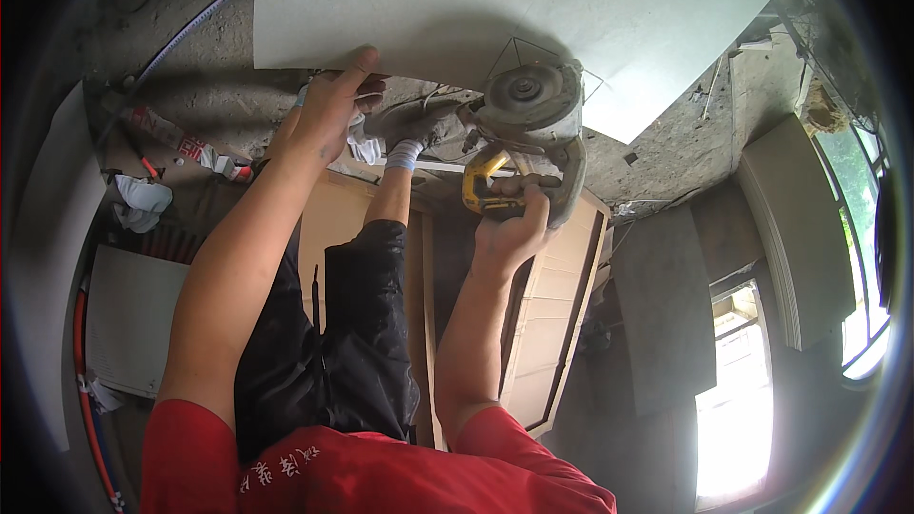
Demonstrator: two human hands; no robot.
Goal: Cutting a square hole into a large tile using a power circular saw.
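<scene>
A large pale grey-white board [409,5] fills the top of the view, its near edge towards me. My left hand [335,107] pinches this edge, thumb on top and fingers underneath. In my right hand [516,228] is the handle of a hand-held circular saw [529,103] with a yellow grip and a dusty grey guard. The saw rests at the board's near edge, over thin drawn lines that show on both sides of it. Whether the blade is turning, I cannot tell.
My feet stand on a rough, dusty floor [657,160] below the board. Brown panels [547,324] lie behind my legs. At left are a red-and-white tube [171,136], a crumpled white cloth [143,202] and a red hose [84,390]. More boards [662,314] and bright windows stand at right.
</scene>
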